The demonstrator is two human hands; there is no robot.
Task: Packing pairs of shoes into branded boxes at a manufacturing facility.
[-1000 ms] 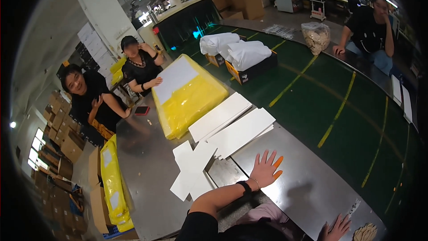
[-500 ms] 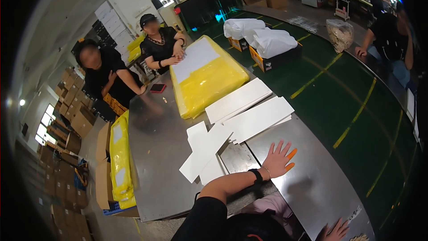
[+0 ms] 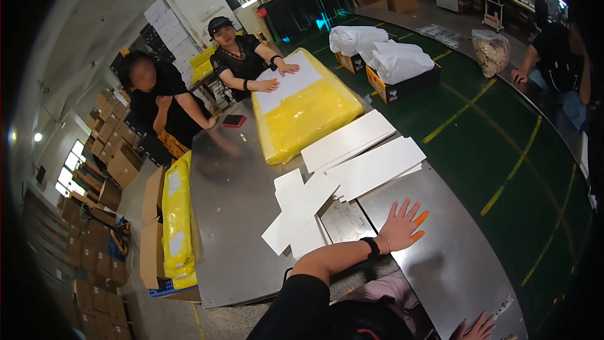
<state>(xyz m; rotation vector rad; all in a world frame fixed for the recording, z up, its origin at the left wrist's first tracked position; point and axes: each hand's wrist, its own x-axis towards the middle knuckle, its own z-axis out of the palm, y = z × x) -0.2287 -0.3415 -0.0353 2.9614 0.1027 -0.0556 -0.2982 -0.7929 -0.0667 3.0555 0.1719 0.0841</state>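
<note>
My left hand (image 3: pixel 399 226) lies palm down on the bare metal tabletop (image 3: pixel 434 245), fingers spread and empty. Two of its fingertips wear orange covers, and a black band circles the wrist. Close to it, on its far left side, are flat white card pieces: two long stacks (image 3: pixel 377 167) and a few crossed loose pieces (image 3: pixel 301 211). At the bottom edge my right hand (image 3: pixel 476 328) rests on the metal, partly cut off by the frame, its fingers stretched out and holding nothing.
A large yellow plastic-wrapped package (image 3: pixel 314 119) lies beyond the cards, under a co-worker's hands. A red-edged phone (image 3: pixel 234 121) sits near a second person. The green conveyor belt (image 3: pixel 484 132) carries boxes (image 3: pixel 402 85) with white wrapping; a bag (image 3: pixel 491 53) stands at its far edge.
The co-worker's hands, earlier together, are now apart and flat on the package's white sheet. The whole view has shifted slightly; both my hands stay on the metal.
</note>
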